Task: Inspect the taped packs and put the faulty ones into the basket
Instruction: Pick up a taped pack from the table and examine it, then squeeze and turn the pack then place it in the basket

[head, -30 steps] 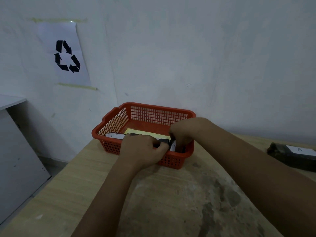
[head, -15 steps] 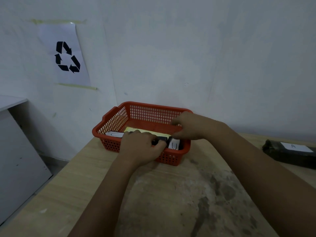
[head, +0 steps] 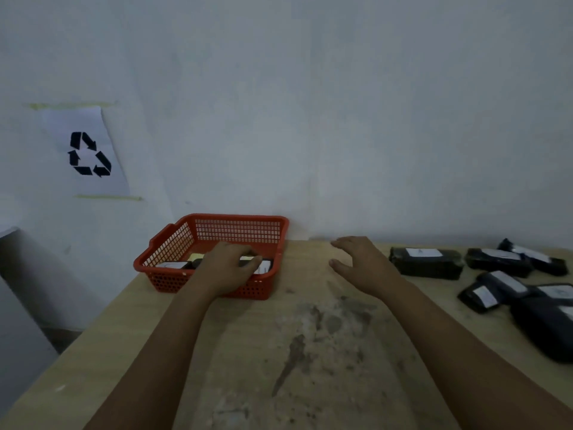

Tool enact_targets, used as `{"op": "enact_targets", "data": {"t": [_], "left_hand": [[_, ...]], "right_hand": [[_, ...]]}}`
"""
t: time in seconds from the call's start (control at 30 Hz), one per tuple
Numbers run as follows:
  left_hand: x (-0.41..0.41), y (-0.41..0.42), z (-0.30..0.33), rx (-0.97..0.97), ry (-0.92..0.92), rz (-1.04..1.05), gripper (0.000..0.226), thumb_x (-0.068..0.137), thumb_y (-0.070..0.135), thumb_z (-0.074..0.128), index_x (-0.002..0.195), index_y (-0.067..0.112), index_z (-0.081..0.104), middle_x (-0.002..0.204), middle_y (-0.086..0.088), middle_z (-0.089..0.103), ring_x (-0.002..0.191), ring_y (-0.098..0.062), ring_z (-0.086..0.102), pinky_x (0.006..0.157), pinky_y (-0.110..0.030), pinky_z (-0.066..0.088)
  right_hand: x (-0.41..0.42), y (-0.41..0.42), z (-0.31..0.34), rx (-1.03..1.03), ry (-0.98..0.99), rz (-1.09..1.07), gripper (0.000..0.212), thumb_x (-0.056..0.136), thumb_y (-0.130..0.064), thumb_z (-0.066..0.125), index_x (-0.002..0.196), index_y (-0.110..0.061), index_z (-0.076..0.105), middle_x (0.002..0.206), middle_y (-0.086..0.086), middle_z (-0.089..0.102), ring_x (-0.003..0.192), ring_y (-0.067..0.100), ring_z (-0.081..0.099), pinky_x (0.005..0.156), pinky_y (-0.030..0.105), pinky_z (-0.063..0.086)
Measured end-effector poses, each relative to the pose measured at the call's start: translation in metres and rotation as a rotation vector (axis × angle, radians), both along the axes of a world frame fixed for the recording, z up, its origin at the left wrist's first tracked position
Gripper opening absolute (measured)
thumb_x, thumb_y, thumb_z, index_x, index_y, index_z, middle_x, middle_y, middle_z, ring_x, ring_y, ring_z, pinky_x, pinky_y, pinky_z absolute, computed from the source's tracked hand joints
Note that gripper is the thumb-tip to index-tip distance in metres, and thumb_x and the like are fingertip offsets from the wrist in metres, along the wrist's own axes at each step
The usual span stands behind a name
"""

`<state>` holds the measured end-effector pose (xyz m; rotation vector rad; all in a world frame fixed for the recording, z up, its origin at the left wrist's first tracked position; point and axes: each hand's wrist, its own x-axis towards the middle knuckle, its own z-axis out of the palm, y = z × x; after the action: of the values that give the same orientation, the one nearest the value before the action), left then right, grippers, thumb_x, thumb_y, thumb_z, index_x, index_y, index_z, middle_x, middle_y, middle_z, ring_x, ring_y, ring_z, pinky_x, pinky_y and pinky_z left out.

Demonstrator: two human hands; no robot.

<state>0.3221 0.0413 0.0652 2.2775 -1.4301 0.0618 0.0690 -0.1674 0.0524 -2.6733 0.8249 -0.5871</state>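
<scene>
Wooden desk point(head: 310, 352), viewed from the person's head; both forearms reach forward from the near edge across a stained, worn patch in the middle of the top.

Left hand point(head: 228, 270): lies over the near wall of the red mesh basket point(head: 242, 229), which sits toward the far left corner of the desk. Its fingers are curled down onto the packs inside; whether they actually grip one cannot be told, since the hand hides the contact.

Basket contents: dark taped packs with white labels — one label point(head: 170, 265) shows left of the hand, another point(head: 264, 267) to its right — with a yellowish sheet point(head: 197, 256) beside them.

Right hand point(head: 359, 263): fingers spread and relaxed, holding nothing, palm down above the desk between the basket and the loose packs, touching neither.

Loose packs: a group of dark taped packs with white labels lies along the right edge. The nearest point(head: 548, 327) is cut by the frame; a small cluster point(head: 493, 293) lies behind it; one long pack point(head: 426, 263) lies closest to the right hand; two more point(head: 499, 259) lie by the far edge.

Wall point(head: 341, 119): a paper sheet with a black recycling symbol point(head: 88, 153) is taped up — left of the basket and above it.
</scene>
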Motion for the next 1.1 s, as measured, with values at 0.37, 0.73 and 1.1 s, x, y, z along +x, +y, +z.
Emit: {"op": "enact_targets", "data": {"t": [0.37, 0.73, 1.1], "left_hand": [[-0.155, -0.094, -0.012, -0.165, -0.103, -0.099, 0.041, 0.095, 0.061, 0.054, 0.102, 0.033, 0.083, 0.128, 0.007, 0.076, 0.131, -0.026, 0.058, 0.108, -0.045, 0.046], [-0.286, -0.182, -0.047, 0.002, 0.098, -0.334, 0.039, 0.099, 0.063, 0.056, 0.11, 0.036, 0.081, 0.122, 0.012, 0.077, 0.121, -0.019, 0.06, 0.103, -0.048, 0.053], [-0.277, -0.164, -0.062, -0.248, 0.494, -0.149, 0.032, 0.107, 0.057, 0.056, 0.116, 0.035, 0.078, 0.106, 0.016, 0.078, 0.088, 0.005, 0.067, 0.07, -0.015, 0.047]], "right_hand": [[-0.16, -0.031, -0.007, -0.005, -0.061, -0.176, 0.032, 0.099, -0.033, 0.07, 0.127, -0.017, 0.076, 0.117, 0.0, 0.073, 0.115, 0.023, 0.062, 0.095, 0.035, 0.053], [-0.234, -0.07, -0.029, -0.278, 0.507, -0.445, 0.062, 0.107, -0.035, 0.057, 0.163, -0.028, 0.032, 0.166, 0.008, 0.04, 0.154, 0.035, 0.03, 0.122, 0.059, 0.023], [-0.19, -0.029, -0.049, -0.374, 0.081, -0.032, 0.058, 0.098, -0.019, 0.072, 0.153, -0.026, 0.055, 0.159, 0.008, 0.053, 0.134, 0.032, 0.06, 0.111, 0.045, 0.046]]}}
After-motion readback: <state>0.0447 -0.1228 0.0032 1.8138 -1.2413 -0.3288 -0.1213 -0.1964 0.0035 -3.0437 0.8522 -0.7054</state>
